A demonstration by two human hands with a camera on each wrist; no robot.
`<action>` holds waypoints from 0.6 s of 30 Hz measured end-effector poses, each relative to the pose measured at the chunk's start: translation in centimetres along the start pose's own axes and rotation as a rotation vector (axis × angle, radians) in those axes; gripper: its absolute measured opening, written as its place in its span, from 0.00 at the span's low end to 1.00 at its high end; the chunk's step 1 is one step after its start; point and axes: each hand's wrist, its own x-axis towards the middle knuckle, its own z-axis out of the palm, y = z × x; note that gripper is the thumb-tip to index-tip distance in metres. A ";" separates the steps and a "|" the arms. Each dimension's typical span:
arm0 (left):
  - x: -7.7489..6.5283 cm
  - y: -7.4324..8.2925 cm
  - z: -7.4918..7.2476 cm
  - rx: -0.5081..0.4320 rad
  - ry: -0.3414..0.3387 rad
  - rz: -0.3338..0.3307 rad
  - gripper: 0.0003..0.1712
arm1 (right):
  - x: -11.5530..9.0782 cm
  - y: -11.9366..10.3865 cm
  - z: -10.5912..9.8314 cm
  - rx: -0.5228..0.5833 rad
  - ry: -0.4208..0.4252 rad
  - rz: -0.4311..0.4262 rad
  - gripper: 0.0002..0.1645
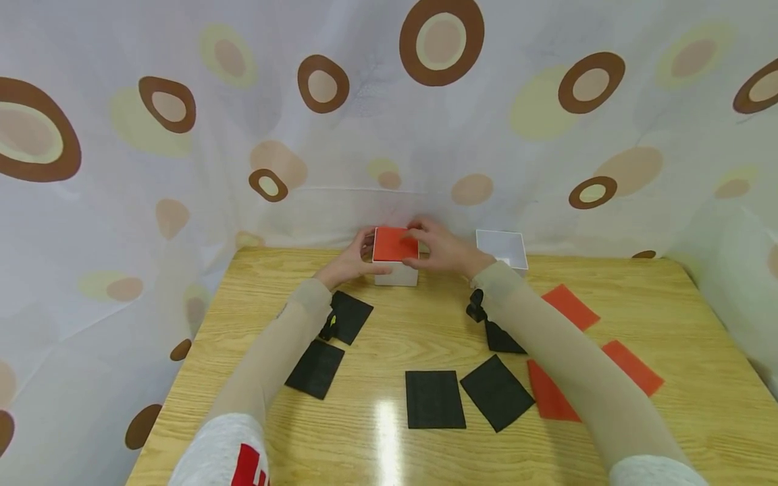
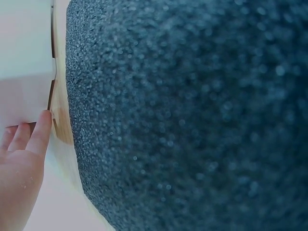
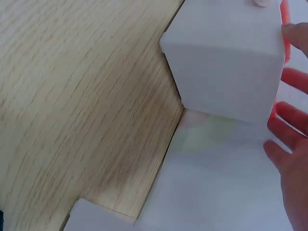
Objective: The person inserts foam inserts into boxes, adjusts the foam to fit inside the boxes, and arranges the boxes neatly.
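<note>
Likely fitting step: left grip holds white box, spread right grip touches red square, pressing probably needed next.

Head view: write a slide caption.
Left hand and right hand at a white box topped with a red square.

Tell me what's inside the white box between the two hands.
A red piece, partly covered by the right hand, spans the mouth of the white box; whatever lies beneath that piece is hidden.

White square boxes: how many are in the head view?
2: one white square box between the left hand and right hand; another white square box to its right, partly hidden by the right forearm.
</note>
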 end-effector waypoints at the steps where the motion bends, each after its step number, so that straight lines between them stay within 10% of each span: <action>1: 0.0 0.0 0.0 0.000 0.002 0.002 0.60 | 0.0 0.0 0.0 -0.014 0.005 -0.016 0.28; 9: 0.1 0.1 -0.1 -0.009 0.006 0.039 0.56 | 0.6 -0.5 0.3 -0.147 0.094 -0.218 0.22; 18: -0.1 0.2 0.1 -0.011 -0.014 0.032 0.58 | 0.4 -0.9 1.3 -0.246 -0.082 -0.083 0.28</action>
